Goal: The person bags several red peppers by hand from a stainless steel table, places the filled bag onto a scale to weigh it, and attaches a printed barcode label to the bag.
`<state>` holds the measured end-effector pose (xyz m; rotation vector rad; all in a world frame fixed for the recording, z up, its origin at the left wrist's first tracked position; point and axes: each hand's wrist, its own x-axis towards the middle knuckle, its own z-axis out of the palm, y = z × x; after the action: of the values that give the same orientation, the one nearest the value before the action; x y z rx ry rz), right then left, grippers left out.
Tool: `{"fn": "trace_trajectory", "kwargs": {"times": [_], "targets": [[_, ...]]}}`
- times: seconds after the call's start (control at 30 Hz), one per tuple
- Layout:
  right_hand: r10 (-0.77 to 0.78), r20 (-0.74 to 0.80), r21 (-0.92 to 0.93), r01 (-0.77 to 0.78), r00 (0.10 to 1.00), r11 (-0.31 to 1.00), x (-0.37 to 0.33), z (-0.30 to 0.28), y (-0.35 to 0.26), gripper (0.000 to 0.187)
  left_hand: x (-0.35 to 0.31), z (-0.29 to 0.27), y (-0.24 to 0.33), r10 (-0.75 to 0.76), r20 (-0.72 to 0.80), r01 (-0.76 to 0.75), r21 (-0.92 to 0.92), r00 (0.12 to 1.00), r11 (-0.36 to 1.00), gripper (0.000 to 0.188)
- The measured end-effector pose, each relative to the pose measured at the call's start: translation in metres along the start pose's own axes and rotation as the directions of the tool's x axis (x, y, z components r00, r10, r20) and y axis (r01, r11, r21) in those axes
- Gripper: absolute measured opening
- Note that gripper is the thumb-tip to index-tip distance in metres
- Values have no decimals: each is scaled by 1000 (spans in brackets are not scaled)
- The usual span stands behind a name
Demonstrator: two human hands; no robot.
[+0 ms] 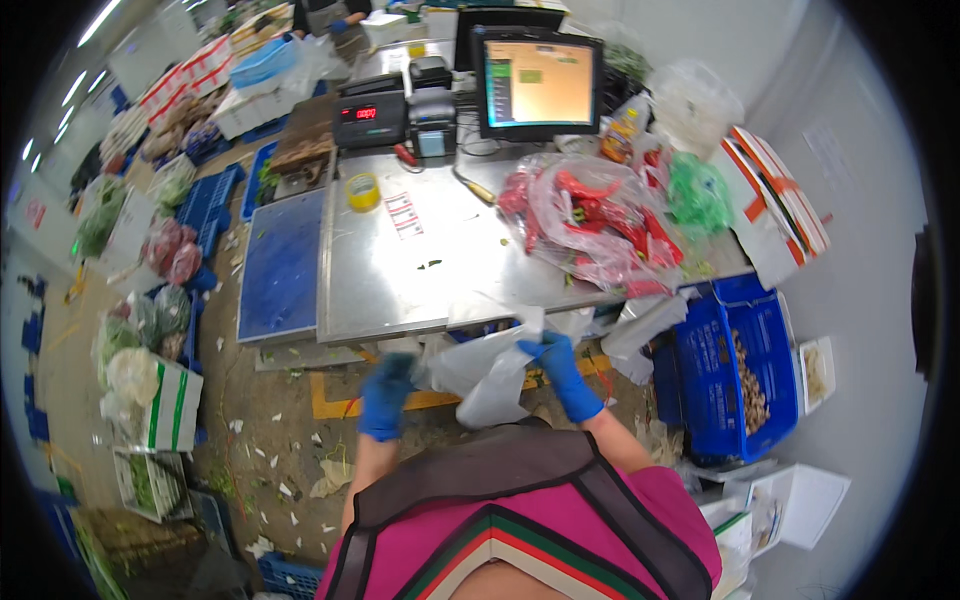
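A thin whitish plastic bag (490,375) hangs in front of my body, just below the near edge of the metal table (400,290). My right hand (563,375), in a blue glove, pinches the bag's upper right side. At the bag's left edge is my left hand (387,395), also gloved in blue; motion smears its fingers, so their grip is not clear. On the table to the right, long red peppers (610,215) lie in a clear plastic bag (590,245). Small green scraps (430,264) lie near the table's middle.
A lit monitor (538,85), a scale display (370,120) and a label printer (432,122) stand at the back. Yellow tape (362,191) and a knife (474,187) lie nearer. A blue crate (720,370) stands right; vegetable boxes (175,405) line the left. Another person (335,20) stands far off.
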<state>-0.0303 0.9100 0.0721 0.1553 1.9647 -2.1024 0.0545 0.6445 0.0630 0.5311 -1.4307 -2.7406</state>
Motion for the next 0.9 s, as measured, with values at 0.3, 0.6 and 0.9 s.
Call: {"fn": "trace_trajectory", "kwargs": {"times": [0.3,0.6,0.9], "targets": [[-41,55,181,30,998,983,13,-16,-35,18,15,118,18,-208,246,100,391,947,915,33],[40,124,-124,-25,991,992,0,16,-55,18,31,98,-12,-204,194,122,365,960,923,18],[-514,129,-834,373,848,406,15,-88,75,19,16,-1,61,16,-5,-16,-498,1000,867,36]]}}
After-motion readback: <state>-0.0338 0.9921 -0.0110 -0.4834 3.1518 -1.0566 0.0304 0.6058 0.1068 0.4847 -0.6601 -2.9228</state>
